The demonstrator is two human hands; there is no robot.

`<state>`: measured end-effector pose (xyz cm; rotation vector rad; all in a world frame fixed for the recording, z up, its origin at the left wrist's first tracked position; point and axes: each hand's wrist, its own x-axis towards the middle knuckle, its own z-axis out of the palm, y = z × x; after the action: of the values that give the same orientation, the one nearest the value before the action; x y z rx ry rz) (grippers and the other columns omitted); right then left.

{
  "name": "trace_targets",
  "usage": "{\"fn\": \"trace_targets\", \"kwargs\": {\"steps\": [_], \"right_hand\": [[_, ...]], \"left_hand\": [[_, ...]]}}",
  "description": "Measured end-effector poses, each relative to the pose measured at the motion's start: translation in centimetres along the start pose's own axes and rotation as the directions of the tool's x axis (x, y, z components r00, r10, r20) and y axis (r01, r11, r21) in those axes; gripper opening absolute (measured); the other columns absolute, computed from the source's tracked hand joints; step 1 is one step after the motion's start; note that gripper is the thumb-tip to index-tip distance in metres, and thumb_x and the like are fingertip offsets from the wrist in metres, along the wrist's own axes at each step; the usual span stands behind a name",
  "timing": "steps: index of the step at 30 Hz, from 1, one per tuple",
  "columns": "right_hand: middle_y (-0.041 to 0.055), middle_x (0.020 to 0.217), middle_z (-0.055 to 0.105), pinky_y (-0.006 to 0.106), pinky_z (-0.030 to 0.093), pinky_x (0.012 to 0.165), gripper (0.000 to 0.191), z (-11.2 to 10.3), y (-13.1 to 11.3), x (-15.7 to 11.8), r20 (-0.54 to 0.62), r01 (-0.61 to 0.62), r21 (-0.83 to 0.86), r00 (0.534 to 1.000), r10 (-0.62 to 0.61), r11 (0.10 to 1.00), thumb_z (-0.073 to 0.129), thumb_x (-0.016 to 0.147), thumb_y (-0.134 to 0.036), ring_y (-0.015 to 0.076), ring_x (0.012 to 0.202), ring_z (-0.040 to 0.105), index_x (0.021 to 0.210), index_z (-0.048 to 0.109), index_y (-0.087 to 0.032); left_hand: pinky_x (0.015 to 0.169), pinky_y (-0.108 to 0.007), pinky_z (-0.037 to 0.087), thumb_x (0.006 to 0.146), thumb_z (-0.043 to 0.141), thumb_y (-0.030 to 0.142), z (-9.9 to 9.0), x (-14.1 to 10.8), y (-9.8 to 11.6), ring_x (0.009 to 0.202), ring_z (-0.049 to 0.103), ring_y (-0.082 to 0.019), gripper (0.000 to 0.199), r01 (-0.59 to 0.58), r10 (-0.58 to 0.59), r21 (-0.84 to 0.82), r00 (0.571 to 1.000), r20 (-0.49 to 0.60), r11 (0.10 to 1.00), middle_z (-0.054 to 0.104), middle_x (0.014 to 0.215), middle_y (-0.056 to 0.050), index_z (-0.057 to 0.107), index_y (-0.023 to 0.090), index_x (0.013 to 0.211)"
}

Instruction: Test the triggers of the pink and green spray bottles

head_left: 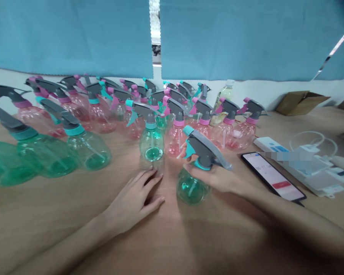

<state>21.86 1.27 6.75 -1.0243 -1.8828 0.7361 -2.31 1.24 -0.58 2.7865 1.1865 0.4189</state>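
My right hand (209,176) is wrapped round the neck of a green spray bottle (191,190) with a grey and turquoise trigger head. The bottle leans a little, and I cannot tell whether its base touches the table. Flat on the wood lies my left hand (136,196), fingers apart and holding nothing. Just beyond its fingertips stands another green spray bottle (151,143) with a turquoise collar. A pink spray bottle (176,139) is beside that one, behind my right fingers.
Many pink and green spray bottles crowd the back, with more green bottles (88,152) at left. To the right lie a phone (272,177) showing a timer, a white power strip (292,160) with cables, and a cardboard box (301,103). A blue curtain (246,38) hangs behind the table (149,248).
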Motion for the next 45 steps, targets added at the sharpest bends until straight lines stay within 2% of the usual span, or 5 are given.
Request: {"fn": "trace_targets", "kwargs": {"steps": [3, 11, 18, 24, 45], "right_hand": [[-0.0022, 0.084, 0.062, 0.028, 0.051, 0.055, 0.025, -0.1, -0.1, -0.2, -0.002, -0.001, -0.006, 1.000, 0.001, 1.000, 0.050, 0.068, -0.018, 0.0127, 0.059, 0.057, 0.091, 0.046, -0.026], [0.0026, 0.121, 0.058, 0.034, 0.055, 0.086, 0.038, 0.2, 0.2, -0.1, 0.031, 0.056, 0.101, 0.998, -0.059, 0.993, 0.052, 0.070, -0.014, 0.0185, 0.099, 0.063, 0.106, 0.053, -0.026], [0.0022, 0.107, 0.066, 0.036, 0.059, 0.069, 0.049, 0.4, 0.9, -0.5, 0.060, -0.023, -0.017, 0.998, 0.024, 1.000, 0.053, 0.079, -0.026, 0.0179, 0.072, 0.066, 0.128, 0.046, -0.029], [0.0036, 0.115, 0.063, 0.036, 0.057, 0.080, 0.049, 0.5, 1.8, -0.4, 0.062, 0.039, 0.049, 0.997, -0.042, 0.998, 0.054, 0.081, -0.024, 0.0184, 0.088, 0.065, 0.127, 0.039, -0.028], [0.0011, 0.093, 0.061, 0.032, 0.055, 0.069, 0.045, 0.6, 1.6, -0.1, 0.060, 0.065, 0.064, 0.996, -0.069, 0.996, 0.050, 0.079, -0.020, 0.0169, 0.076, 0.062, 0.122, 0.040, -0.027]], "left_hand": [[0.103, -0.046, 0.036, 0.092, 0.048, 0.048, 0.0, 0.0, 0.0, 0.127, 0.040, -0.030, 0.053, 0.001, -0.001, 0.001, 1.000, 0.003, 1.000, 0.044, 0.139, -0.012, 0.043, 0.019, 0.136], [0.103, -0.046, 0.035, 0.092, 0.048, 0.048, 0.0, 0.0, 0.0, 0.128, 0.040, -0.030, 0.054, 0.006, -0.006, -0.015, 1.000, 0.007, 1.000, 0.044, 0.140, -0.012, 0.042, 0.019, 0.137], [0.103, -0.047, 0.036, 0.092, 0.049, 0.047, 0.0, 0.0, 0.0, 0.127, 0.040, -0.030, 0.054, 0.008, -0.008, -0.017, 1.000, 0.006, 1.000, 0.044, 0.140, -0.012, 0.042, 0.019, 0.137], [0.104, -0.046, 0.035, 0.092, 0.049, 0.048, -0.1, 0.1, 0.1, 0.128, 0.039, -0.029, 0.054, 0.009, -0.009, 0.000, 1.000, 0.018, 1.000, 0.043, 0.140, -0.013, 0.043, 0.017, 0.136], [0.104, -0.045, 0.035, 0.093, 0.048, 0.047, -0.1, 0.0, 0.1, 0.128, 0.039, -0.029, 0.055, 0.002, -0.003, 0.037, 1.000, 0.027, 0.999, 0.043, 0.140, -0.014, 0.043, 0.014, 0.136]]}}
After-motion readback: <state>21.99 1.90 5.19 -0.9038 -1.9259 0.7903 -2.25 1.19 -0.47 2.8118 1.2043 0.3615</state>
